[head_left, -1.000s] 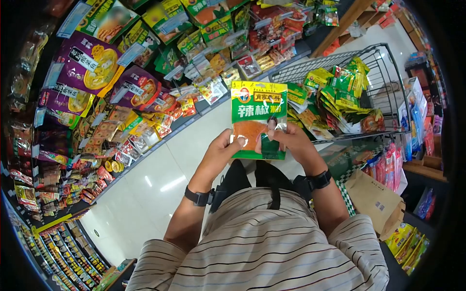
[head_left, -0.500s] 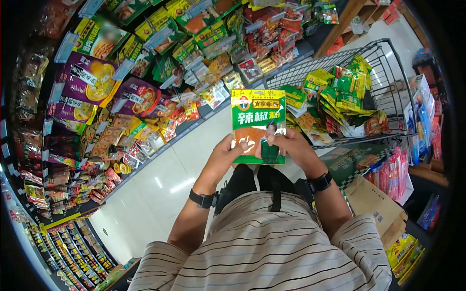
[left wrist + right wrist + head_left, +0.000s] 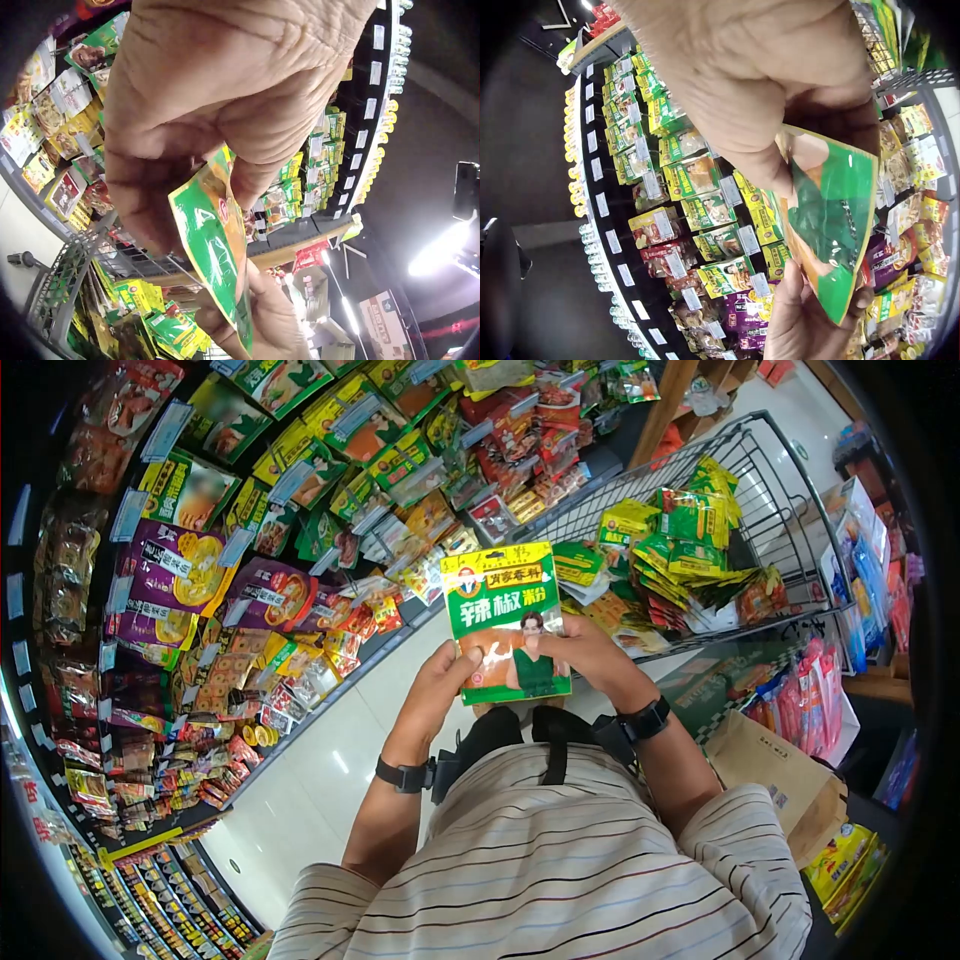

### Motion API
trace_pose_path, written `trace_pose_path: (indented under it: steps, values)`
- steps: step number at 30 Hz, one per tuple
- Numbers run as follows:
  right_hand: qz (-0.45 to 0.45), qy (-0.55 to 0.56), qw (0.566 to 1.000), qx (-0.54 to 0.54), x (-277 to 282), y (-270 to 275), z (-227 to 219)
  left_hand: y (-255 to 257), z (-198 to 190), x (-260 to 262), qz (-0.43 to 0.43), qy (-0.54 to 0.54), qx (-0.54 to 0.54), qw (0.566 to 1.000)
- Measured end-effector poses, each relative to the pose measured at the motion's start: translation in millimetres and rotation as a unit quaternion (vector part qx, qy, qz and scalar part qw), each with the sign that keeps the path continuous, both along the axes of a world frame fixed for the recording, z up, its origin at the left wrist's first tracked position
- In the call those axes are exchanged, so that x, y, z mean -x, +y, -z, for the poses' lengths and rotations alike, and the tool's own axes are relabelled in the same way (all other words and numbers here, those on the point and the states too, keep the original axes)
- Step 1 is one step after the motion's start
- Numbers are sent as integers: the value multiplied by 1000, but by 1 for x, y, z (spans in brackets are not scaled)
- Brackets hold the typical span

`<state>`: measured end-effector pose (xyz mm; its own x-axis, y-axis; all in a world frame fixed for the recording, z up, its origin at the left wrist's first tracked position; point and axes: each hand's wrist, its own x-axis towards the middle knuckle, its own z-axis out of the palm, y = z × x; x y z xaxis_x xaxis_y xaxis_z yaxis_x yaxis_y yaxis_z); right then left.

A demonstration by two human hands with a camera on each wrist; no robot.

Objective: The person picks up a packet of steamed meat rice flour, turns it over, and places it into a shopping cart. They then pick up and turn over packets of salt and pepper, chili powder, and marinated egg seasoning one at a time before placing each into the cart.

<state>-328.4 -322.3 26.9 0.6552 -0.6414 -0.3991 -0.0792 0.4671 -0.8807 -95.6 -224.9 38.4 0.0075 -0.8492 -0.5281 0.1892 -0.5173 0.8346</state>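
A green chilli powder packet, printed with white characters 辣椒粉 under a yellow band, is held upright in front of the chest. The left hand pinches its left edge, the right hand its right edge. A wire shopping trolley of green and yellow packets stands far right; hanging sachets fill the left shelves.

Both forearms raised before chest, elbows bent. Left hand and right hand face each other, fingers curled, thumbs forward, pinching. Dark band on each wrist.
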Motion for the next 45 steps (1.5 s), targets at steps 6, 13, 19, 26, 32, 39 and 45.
trace_pose_path:
  steps: [6, 13, 19, 26, 32, 39, 45]
  values:
    - [20, -13, 1000, -9, 6, 3, -8, -7, -3, 10, -3, -15, 42, 999]
    - [13, -29, 999, 1, 14, 4, -2, -5, -6, 16, 12, -42, 46, 998]
    - [13, -43, 999, 14, 14, 6, -3, -5, -4, 14, -7, -28, 48, 998]
    - [-28, -15, 999, 15, 5, 7, -11, 10, -13, 7, -40, -54, 38, 997]
    - [-26, -16, 1000, 3, -8, 13, -16, 22, -13, -5, -47, -54, 58, 996]
    - [-38, -27, 999, 11, -34, 10, -9, 32, -1, -30, -45, -47, 43, 997]
    - [-76, 22, 997, -13, -69, 0, -10, 25, 2, -58, -99, -19, 36, 994]
